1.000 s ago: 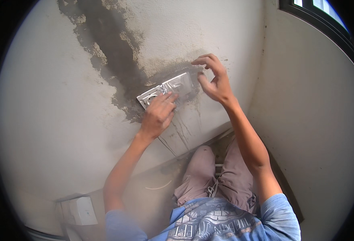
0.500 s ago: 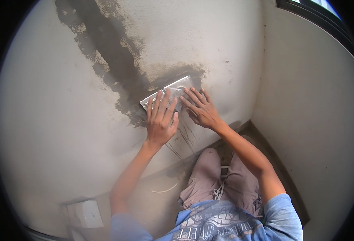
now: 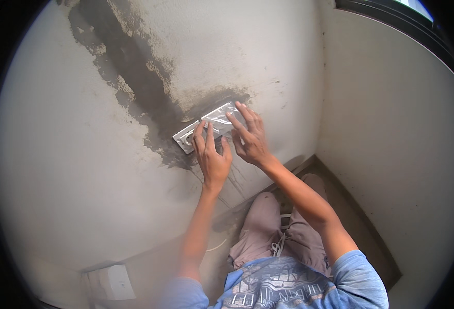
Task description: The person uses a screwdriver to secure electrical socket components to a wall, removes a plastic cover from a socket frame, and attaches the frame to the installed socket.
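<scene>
Two white rectangular wall plates (image 3: pixel 187 138), probably socket plates, are set end to end and tilted in the wall. Shiny clear plastic film (image 3: pixel 219 119) lies over them. Around them the wall has a dark grey cement patch (image 3: pixel 147 85). My left hand (image 3: pixel 212 162) is at the lower edge of the plates near their join, its fingers bent, apart and holding nothing visible. My right hand (image 3: pixel 251 139) is over the right-hand plate, fingers spread, fingertips on or close to the film near its upper right end.
Off-white walls (image 3: pixel 381 129) meet in a corner on the right. A dark window frame (image 3: pixel 391 18) is at the upper right. Below, a white box-like thing (image 3: pixel 117 282) and a thin pale curved strip (image 3: pixel 217 246) lie on the floor. My bent knees (image 3: pixel 263 211) are close to the wall.
My left hand has slid right along the plates, uncovering the left plate, and its fingers have bent. My right hand has moved slightly up relative to the right plate. The view has shifted a little.
</scene>
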{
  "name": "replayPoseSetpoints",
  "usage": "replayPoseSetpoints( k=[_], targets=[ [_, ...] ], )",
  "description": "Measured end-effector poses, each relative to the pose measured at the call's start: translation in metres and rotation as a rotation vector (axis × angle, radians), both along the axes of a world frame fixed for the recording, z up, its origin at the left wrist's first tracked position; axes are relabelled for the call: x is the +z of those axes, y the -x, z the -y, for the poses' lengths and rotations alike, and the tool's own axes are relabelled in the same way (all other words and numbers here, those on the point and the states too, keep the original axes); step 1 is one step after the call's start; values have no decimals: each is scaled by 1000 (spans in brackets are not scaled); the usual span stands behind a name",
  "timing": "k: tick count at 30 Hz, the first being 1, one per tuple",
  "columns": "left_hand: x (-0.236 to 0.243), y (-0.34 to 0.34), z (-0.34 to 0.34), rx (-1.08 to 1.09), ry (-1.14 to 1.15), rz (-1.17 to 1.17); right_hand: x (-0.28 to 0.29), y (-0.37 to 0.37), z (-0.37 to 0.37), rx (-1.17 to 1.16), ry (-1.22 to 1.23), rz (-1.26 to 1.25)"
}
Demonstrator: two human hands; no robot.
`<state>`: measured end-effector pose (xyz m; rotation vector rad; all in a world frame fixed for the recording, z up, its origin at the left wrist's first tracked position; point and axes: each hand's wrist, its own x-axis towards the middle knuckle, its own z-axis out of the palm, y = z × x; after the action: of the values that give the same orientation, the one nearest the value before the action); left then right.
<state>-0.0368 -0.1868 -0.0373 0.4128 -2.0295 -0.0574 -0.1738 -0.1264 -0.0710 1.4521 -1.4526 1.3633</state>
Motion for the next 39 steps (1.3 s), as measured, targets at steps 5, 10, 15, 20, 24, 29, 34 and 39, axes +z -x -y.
replayPoseSetpoints(
  k=[5, 10, 15, 20, 24, 29, 34, 39],
  targets=[
    [14, 1, 5, 57, 156, 38, 8, -10, 17, -62, -158, -3],
    [20, 22, 8, 60, 414, 385, -81, 3, -17, -13, -346, -23],
    [-97, -63, -33, -565, 42, 1014, -172, 38, -79, 10, -440, 122],
    [-210, -127, -27, -470, -319, 1198, -248, 128, -104, -24, -648, 437],
    [-236, -138, -7, -194, -411, 1209, -273, 153, -83, 18, -1008, 526],
    [-262, -128, 5, 53, -324, 1031, -382, 117, -86, 128, -1711, 395],
    [-307, -61, -8, -302, -662, 1065, -444, 88, -103, 38, -1837, 353],
    [-461, 17, -23, -374, -629, 943, -406, 115, -112, -57, -1811, 361]
  ],
)
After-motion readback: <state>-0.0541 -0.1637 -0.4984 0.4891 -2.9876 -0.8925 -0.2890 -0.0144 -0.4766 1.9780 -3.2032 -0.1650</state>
